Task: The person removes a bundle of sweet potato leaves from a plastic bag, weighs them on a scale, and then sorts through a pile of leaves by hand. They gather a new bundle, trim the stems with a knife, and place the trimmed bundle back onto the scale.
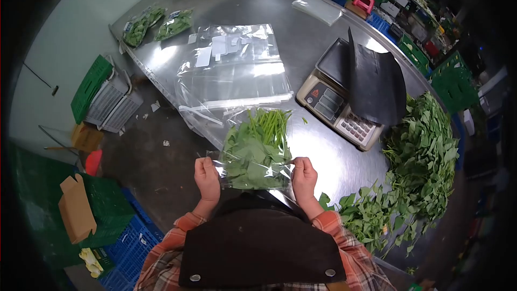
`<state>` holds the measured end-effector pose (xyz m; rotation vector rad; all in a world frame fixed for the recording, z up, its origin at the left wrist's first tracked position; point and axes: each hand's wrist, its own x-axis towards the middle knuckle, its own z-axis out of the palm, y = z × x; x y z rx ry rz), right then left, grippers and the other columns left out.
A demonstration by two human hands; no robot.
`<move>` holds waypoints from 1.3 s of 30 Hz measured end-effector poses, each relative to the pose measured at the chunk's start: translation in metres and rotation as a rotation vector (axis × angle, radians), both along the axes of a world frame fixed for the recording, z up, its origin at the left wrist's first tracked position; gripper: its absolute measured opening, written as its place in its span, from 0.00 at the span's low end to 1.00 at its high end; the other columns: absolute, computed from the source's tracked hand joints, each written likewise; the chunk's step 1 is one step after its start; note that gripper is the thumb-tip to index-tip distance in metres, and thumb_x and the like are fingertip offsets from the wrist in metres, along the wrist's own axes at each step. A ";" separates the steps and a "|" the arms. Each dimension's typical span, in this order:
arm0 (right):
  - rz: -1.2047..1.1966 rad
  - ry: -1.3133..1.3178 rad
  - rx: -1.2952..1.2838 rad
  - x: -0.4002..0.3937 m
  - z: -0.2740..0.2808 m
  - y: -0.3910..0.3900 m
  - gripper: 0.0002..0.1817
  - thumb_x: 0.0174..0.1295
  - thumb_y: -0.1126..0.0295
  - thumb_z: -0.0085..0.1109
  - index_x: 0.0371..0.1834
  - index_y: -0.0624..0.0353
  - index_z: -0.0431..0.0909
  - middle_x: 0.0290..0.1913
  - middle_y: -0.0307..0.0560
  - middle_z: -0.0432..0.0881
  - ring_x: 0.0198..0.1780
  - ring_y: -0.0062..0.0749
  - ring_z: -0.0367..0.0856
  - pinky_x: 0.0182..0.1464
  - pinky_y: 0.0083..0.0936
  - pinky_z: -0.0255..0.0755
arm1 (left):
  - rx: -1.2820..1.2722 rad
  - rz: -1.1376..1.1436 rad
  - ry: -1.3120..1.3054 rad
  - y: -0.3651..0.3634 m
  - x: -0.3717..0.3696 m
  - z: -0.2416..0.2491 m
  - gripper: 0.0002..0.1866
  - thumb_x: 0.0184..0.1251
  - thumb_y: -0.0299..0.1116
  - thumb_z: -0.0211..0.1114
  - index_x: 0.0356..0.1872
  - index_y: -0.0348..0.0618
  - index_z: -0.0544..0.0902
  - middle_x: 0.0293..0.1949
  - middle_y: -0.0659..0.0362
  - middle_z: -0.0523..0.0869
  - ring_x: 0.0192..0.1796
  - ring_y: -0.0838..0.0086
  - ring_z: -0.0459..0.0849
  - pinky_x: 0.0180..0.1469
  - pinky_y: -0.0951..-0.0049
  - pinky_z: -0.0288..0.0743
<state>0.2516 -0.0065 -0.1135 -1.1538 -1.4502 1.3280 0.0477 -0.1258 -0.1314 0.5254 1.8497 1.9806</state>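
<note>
Between my hands is a clear plastic bag (256,153) filled with leafy greens, stems toward the far end and leaves toward me. My left hand (207,179) pinches its left edge near the close end. On the opposite edge, my right hand (304,180) grips the plastic the same way. Just beyond lies a stack of flat clear bags (242,78), with white label pieces (219,46) on or in it. To the right of it stands a digital scale (336,110), partly covered by a curved black sheet (377,83).
Loose leafy greens (423,156) are heaped along the table's right side. Two packed bags of greens (142,26) lie at the far left of the metal table (226,8). Grey baskets (114,99), a green crate (40,205) and a cardboard box (77,208) stand left on the floor.
</note>
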 end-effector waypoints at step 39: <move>0.204 -0.569 -0.173 0.009 -0.046 0.048 0.29 0.67 0.50 0.45 0.48 0.73 0.72 0.35 0.60 0.82 0.39 0.48 0.81 0.43 0.36 0.72 | -0.635 -0.474 1.188 0.036 -0.040 -0.003 0.27 0.57 0.29 0.59 0.61 0.48 0.70 0.59 0.50 0.72 0.62 0.57 0.69 0.58 0.59 0.66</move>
